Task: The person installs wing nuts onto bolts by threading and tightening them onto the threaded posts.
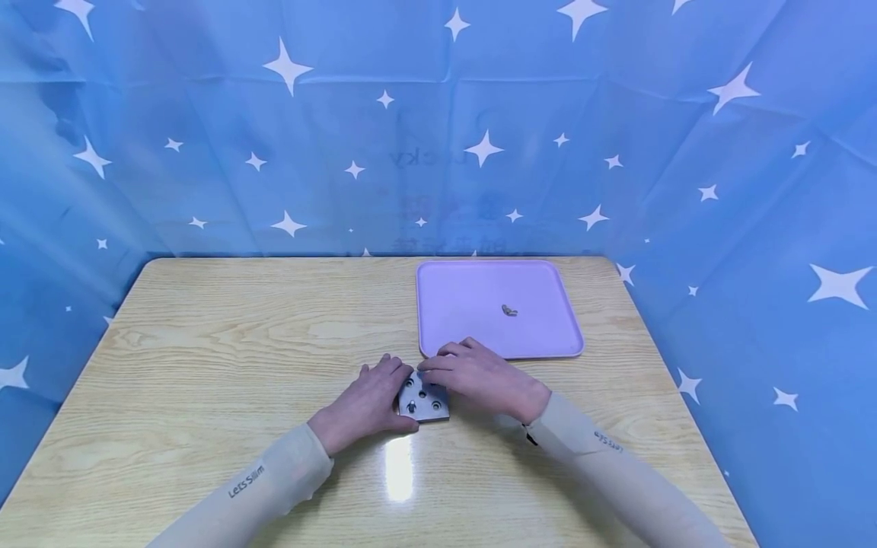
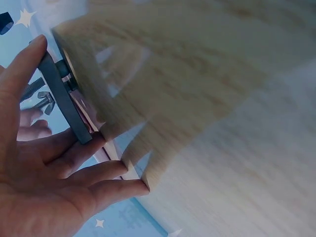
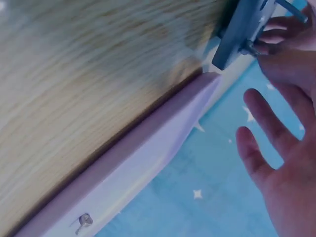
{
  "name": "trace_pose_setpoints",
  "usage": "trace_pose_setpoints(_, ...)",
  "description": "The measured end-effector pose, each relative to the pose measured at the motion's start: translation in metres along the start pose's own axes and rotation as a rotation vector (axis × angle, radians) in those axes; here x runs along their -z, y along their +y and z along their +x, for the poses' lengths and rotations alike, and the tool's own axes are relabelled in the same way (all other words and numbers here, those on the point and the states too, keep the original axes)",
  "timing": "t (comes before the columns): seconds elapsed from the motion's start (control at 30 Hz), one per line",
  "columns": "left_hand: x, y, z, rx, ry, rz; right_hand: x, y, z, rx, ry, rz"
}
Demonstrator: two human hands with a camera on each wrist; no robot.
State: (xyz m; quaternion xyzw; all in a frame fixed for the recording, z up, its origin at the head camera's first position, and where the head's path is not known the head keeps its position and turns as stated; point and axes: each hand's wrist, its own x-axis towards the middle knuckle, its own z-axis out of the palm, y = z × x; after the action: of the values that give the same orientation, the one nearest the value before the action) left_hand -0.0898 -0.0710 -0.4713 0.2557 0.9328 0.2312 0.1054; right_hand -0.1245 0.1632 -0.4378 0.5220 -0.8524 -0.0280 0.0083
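Observation:
A thick grey metal plate (image 1: pixel 423 411) with several holes is held by its left side in my left hand (image 1: pixel 366 403), thumb at the near edge and fingers at the far edge. Two threaded bolts stand up through it; one bolt (image 2: pixel 32 89) is bare, and dark round heads (image 2: pixel 62 68) show beneath. On the other bolt sits a wing nut (image 2: pixel 46 101), low against the plate. My right hand (image 1: pixel 483 380) reaches over the plate's far right corner, thumb and index finger at the wing nut, its other fingers spread in the right wrist view.
A purple tray (image 1: pixel 473 289) lies behind the plate at the back right of the wooden table (image 1: pixel 260 335). On the tray is a small metal wing nut (image 1: pixel 509 310). Blue star-patterned cloth (image 1: pixel 384 137) hangs behind and beside the table.

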Motion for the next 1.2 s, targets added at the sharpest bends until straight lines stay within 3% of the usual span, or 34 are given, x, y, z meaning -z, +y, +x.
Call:
trace_pose_setpoints(0.13, 0.000, -0.001, -0.001, -0.001, -0.001, -0.001, 0.000, 0.001, 0.000, 0.053, -0.019, -0.052)
trace_pose_setpoints(0.43, 0.000, 0.000, 0.000, 0.011, -0.009, -0.015, -0.007, 0.001, 0.002, 0.057, 0.060, -0.049)
trace_pose_setpoints(0.83, 0.000, 0.000, 0.000, -0.003, 0.011, -0.009, -0.026, -0.012, 0.013, -0.078, 0.197, -0.041)
trace_pose_setpoints(1.07, -0.001, 0.000, 0.000, -0.007, 0.017, 0.003, -0.022, -0.013, 0.013, -0.119, 0.186, 0.010)
trace_pose_setpoints(1.2, 0.000, -0.001, -0.001, -0.011, 0.016, 0.001, -0.013, -0.005, 0.006, -0.078, 0.144, 0.043)
